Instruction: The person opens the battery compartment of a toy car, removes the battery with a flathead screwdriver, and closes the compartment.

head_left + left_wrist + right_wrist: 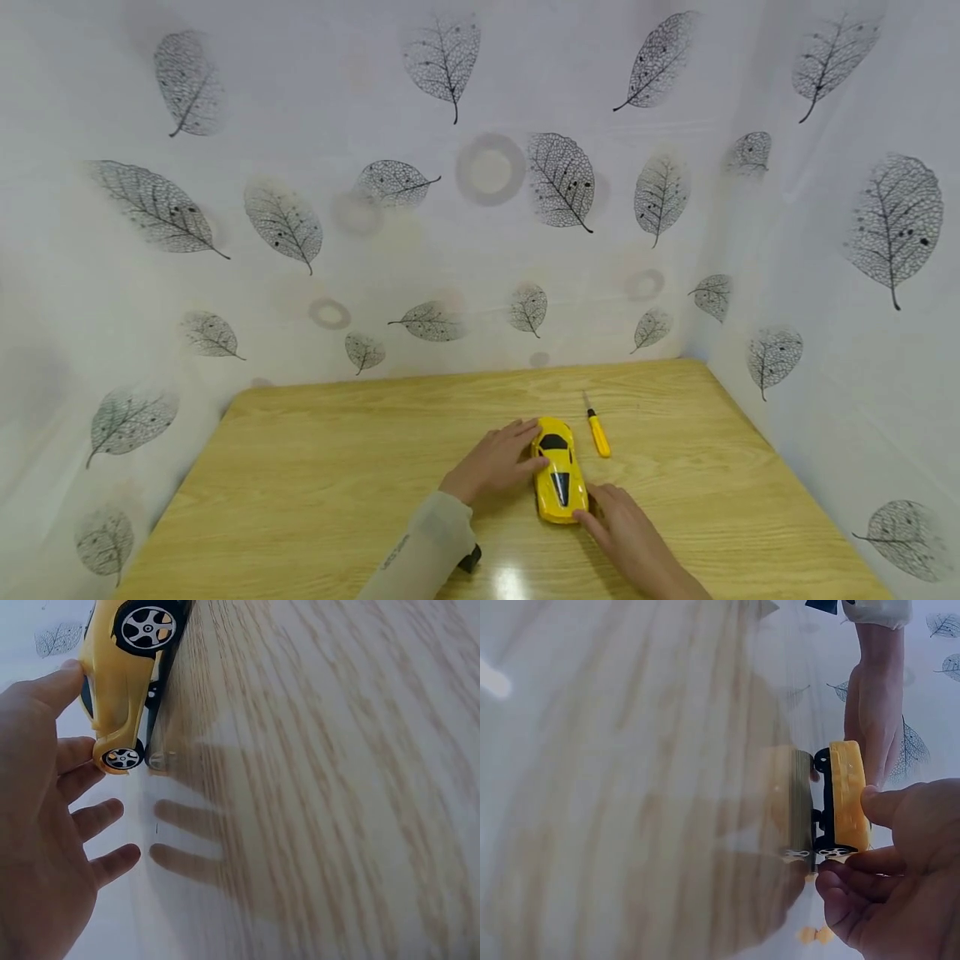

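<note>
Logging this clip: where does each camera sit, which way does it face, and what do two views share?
Head: on the head, facing forward and down at the table, yellow toy car and screwdriver; left hand, right hand and left sleeve show.
Left wrist: on that wrist, facing low along the table at the car's wheeled side; only the left hand shows.
Right wrist: on that wrist, facing low along the table at the car's end; both hands show.
Both wrist views share the car.

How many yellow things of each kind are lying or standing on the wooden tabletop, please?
Yellow toy car with black windows: 1
Yellow-handled screwdriver with a slim shaft: 1
Total: 2
</note>
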`<state>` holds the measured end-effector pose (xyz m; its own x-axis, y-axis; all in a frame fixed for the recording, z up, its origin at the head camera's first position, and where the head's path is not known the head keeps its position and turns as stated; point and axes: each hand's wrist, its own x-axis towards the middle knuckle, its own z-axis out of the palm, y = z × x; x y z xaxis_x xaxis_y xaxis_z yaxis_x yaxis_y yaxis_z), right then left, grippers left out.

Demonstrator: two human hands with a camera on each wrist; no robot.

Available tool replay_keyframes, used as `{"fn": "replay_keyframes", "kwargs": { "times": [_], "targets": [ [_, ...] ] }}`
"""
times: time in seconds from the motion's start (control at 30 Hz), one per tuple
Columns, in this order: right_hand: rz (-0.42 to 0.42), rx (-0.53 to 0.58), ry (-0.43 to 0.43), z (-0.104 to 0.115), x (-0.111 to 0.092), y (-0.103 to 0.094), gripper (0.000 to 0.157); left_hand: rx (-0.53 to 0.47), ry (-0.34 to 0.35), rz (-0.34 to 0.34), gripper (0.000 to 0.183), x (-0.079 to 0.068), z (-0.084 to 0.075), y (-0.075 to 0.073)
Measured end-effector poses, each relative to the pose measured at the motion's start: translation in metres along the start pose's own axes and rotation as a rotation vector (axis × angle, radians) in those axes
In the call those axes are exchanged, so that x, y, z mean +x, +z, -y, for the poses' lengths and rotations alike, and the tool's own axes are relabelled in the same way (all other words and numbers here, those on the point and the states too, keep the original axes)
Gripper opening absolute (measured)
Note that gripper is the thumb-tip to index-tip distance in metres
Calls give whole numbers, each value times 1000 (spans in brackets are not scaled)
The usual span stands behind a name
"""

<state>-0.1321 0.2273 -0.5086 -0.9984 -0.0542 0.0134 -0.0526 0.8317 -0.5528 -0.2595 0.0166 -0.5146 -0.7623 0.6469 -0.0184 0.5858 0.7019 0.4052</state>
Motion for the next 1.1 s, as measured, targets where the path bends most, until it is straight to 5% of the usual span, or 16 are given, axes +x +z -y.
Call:
{"fn": "replay_keyframes", "kwargs": {
  "times": [0.43,1.1],
  "targets": [
    [78,110,15,5,9,-1,39,-20,-43,-27,68,-9,7,-2],
    [92,143,-126,12,17,12,45,-11,-53,-41,69,-27,30,-7]
  ]
}}
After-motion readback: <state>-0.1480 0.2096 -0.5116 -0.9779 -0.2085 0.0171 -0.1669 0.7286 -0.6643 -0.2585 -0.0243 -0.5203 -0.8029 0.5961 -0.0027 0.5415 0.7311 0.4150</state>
